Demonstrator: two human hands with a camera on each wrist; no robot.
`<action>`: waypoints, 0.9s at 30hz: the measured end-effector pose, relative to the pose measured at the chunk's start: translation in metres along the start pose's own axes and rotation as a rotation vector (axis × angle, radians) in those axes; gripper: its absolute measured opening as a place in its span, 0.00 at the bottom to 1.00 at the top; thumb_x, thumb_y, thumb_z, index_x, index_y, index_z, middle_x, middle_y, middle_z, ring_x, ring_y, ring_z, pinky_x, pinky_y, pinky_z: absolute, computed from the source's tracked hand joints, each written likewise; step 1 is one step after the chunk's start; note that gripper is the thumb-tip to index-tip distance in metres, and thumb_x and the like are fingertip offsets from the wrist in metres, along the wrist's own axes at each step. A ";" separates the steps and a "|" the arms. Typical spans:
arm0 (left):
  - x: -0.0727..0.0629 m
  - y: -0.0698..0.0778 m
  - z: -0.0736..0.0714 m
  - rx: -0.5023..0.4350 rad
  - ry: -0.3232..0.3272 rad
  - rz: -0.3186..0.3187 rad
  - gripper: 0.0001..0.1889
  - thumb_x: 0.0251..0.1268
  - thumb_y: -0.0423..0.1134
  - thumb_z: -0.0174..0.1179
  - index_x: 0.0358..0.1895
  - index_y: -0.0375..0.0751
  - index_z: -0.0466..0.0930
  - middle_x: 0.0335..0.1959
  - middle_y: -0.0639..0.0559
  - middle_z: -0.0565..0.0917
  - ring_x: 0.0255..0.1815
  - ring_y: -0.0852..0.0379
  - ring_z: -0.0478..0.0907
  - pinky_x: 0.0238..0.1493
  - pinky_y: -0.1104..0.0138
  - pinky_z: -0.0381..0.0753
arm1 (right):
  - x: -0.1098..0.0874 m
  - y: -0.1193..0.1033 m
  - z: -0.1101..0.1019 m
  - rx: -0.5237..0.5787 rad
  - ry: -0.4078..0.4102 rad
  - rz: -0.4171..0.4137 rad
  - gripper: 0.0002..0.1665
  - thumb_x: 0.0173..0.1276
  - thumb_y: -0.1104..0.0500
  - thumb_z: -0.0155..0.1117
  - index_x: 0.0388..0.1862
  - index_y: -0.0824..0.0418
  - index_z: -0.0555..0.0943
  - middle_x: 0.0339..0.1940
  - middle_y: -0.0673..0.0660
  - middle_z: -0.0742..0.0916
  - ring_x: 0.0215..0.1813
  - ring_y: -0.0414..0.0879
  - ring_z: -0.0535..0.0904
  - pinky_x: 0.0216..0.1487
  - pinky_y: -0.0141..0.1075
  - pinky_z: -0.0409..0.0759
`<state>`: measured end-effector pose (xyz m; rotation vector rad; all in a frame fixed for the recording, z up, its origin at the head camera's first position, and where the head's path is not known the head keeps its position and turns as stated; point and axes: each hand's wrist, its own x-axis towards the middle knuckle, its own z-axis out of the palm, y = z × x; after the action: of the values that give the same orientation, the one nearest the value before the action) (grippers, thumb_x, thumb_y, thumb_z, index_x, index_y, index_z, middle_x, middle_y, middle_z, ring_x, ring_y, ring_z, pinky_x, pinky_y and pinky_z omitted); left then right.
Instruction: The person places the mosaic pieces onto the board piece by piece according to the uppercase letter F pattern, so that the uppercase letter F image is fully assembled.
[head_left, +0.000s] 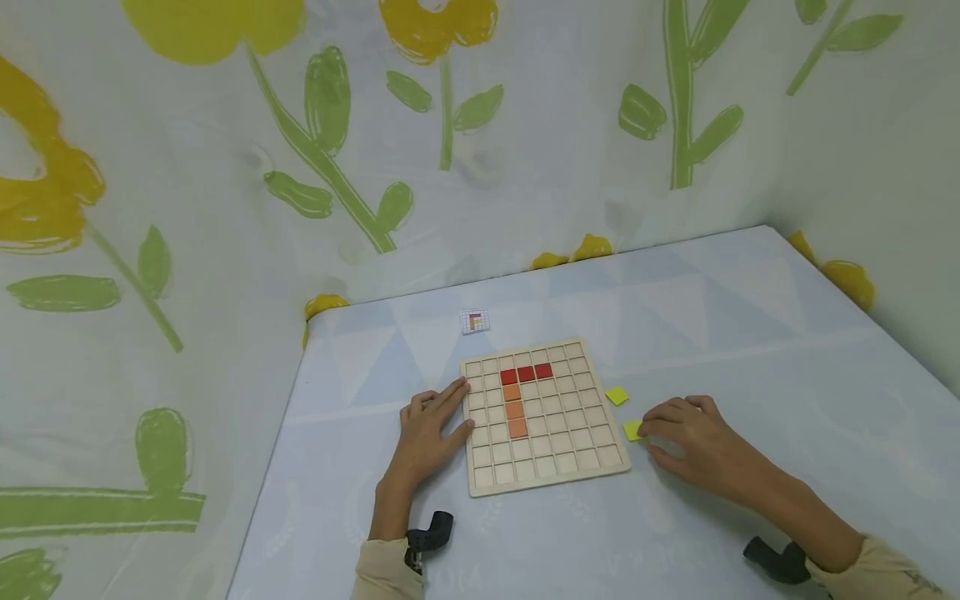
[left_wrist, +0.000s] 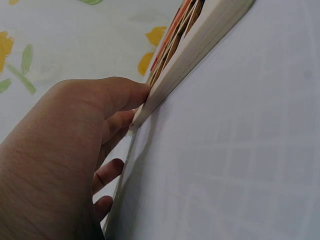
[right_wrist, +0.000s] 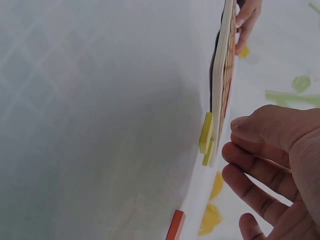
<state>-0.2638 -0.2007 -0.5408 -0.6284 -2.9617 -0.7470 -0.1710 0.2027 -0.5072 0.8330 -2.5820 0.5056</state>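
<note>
A square wooden grid board (head_left: 570, 462) lies on the table, three red tiles (head_left: 526, 373) in a row near its top and three orange tiles (head_left: 513, 409) in a column below the leftmost red one. My left hand (head_left: 427, 437) rests against the board's left edge, thumb and extended fingertips touching the rim (left_wrist: 170, 75). To the right of the board, my right hand (head_left: 693, 437) hovers with loosely bent fingers and nothing between them. Its fingertips overlap the nearer yellow tile (head_left: 632, 430) in the head view. Another yellow tile (head_left: 617, 396) lies just beyond.
Behind the board lies a small card (head_left: 475, 322) printed with a coloured grid pattern. In the right wrist view an orange-red tile (right_wrist: 175, 226) shows at the bottom. Flower-printed cloth walls (head_left: 525, 183) stand along the table's back and sides.
</note>
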 end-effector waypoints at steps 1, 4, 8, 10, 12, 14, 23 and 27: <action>0.000 0.000 0.000 0.002 0.001 0.000 0.33 0.70 0.56 0.55 0.77 0.56 0.65 0.77 0.64 0.63 0.67 0.46 0.61 0.64 0.47 0.53 | 0.000 0.000 0.000 -0.002 0.001 -0.002 0.20 0.43 0.64 0.84 0.36 0.51 0.87 0.40 0.47 0.86 0.43 0.45 0.81 0.45 0.53 0.70; 0.001 -0.001 0.001 0.004 0.002 0.001 0.32 0.70 0.56 0.55 0.76 0.57 0.65 0.77 0.65 0.62 0.67 0.47 0.61 0.64 0.48 0.52 | -0.002 0.002 -0.001 -0.009 0.000 -0.005 0.20 0.43 0.64 0.83 0.36 0.51 0.87 0.40 0.47 0.86 0.43 0.45 0.81 0.45 0.53 0.70; 0.002 -0.002 0.002 0.002 0.004 0.001 0.32 0.70 0.56 0.55 0.76 0.57 0.65 0.77 0.65 0.63 0.67 0.46 0.61 0.64 0.48 0.52 | -0.005 0.003 -0.002 -0.016 -0.005 0.002 0.20 0.43 0.64 0.83 0.36 0.51 0.87 0.40 0.47 0.86 0.44 0.46 0.80 0.45 0.52 0.69; 0.002 -0.002 0.002 0.002 0.006 0.002 0.32 0.70 0.56 0.55 0.76 0.57 0.65 0.77 0.64 0.63 0.67 0.46 0.61 0.64 0.48 0.52 | -0.007 0.004 -0.002 -0.021 -0.007 0.006 0.20 0.43 0.64 0.83 0.36 0.51 0.87 0.40 0.47 0.86 0.44 0.46 0.80 0.45 0.52 0.69; 0.002 -0.002 0.002 -0.002 0.008 0.004 0.32 0.70 0.56 0.56 0.76 0.56 0.65 0.77 0.64 0.63 0.67 0.46 0.61 0.64 0.47 0.52 | -0.009 0.004 -0.003 -0.025 -0.010 0.014 0.19 0.44 0.63 0.83 0.36 0.51 0.87 0.40 0.47 0.86 0.44 0.46 0.80 0.45 0.52 0.69; 0.002 -0.002 0.002 -0.002 0.009 0.005 0.32 0.70 0.56 0.56 0.76 0.56 0.65 0.76 0.64 0.63 0.67 0.45 0.61 0.64 0.47 0.52 | -0.010 0.005 -0.004 -0.025 -0.013 0.023 0.19 0.44 0.63 0.83 0.36 0.51 0.87 0.40 0.47 0.86 0.44 0.47 0.80 0.45 0.53 0.69; 0.001 0.000 0.000 -0.022 0.014 0.009 0.32 0.70 0.54 0.57 0.76 0.56 0.66 0.76 0.63 0.64 0.67 0.45 0.61 0.64 0.46 0.52 | -0.018 0.009 -0.007 -0.030 0.001 0.047 0.20 0.42 0.65 0.83 0.35 0.51 0.87 0.38 0.47 0.86 0.43 0.47 0.80 0.45 0.54 0.69; 0.002 0.000 0.000 -0.019 0.014 0.007 0.32 0.70 0.54 0.57 0.76 0.56 0.66 0.76 0.63 0.64 0.66 0.45 0.62 0.64 0.46 0.52 | -0.023 0.011 -0.008 -0.045 -0.012 0.069 0.19 0.43 0.64 0.83 0.35 0.51 0.87 0.39 0.47 0.86 0.43 0.47 0.80 0.46 0.54 0.69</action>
<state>-0.2651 -0.2001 -0.5405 -0.6318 -2.9410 -0.7770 -0.1587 0.2259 -0.5130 0.7362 -2.6308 0.4623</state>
